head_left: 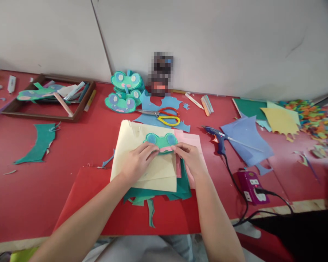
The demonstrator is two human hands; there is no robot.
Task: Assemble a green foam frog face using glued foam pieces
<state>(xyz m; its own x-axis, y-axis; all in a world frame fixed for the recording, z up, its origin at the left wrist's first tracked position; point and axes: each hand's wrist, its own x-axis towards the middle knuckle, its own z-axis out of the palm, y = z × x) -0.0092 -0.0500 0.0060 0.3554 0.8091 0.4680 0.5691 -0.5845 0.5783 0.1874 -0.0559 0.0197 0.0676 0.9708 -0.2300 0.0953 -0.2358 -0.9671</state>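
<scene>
A green felt frog face (161,141) with two blue round eyes lies over a stack of cream felt sheets (150,174). Along its lower edge runs a pink mouth strip (166,149). My left hand (138,160) has its fingers closed at the strip's left end and the face's lower left edge. At the right end, the thumb and fingers of my right hand (190,156) pinch the strip against the face. Pink felt (195,142) and dark green felt (184,189) show from beneath the cream sheets. What lies under my fingertips is hidden.
Behind the stack lie scissors (164,114) on blue felt scraps, beside piled finished frog faces (123,102). A glue gun (217,136) sits at right, near a purple power strip (253,187) with cords. A wooden tray (76,112) of pens stands at left. Another person's dark sleeve (303,233) shows lower right.
</scene>
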